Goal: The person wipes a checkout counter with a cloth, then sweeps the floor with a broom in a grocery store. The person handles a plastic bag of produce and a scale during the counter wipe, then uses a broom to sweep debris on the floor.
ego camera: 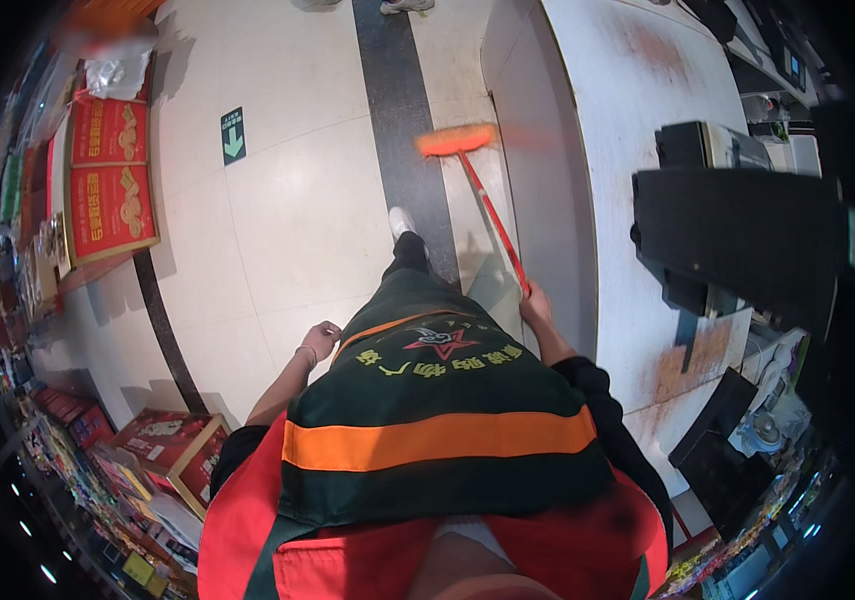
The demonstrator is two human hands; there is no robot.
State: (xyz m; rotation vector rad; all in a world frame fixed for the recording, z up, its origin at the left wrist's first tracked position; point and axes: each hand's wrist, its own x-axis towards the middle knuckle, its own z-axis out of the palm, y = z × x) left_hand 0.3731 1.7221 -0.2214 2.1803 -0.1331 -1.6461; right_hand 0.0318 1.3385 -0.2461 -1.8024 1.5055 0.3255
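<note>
A broom with orange bristles (457, 140) and a red handle rests its head on the tiled floor, across the edge of a dark floor stripe, close to the base of a white counter. My right hand (537, 306) is closed around the upper part of the broom's red handle, beside the counter's side panel. At my left side, my left hand (326, 337) hangs near the edge of a dark green apron (435, 390) with an orange band. Its fingers are curled, and whether anything small is between them cannot be told.
The white counter (645, 225) on the right carries a black monitor (735, 240) and other equipment. Red cartons (112, 206) and shelves of packaged goods line the left. A green arrow sign (233, 136) is on the floor. Another person's shoe (406, 6) shows at the top.
</note>
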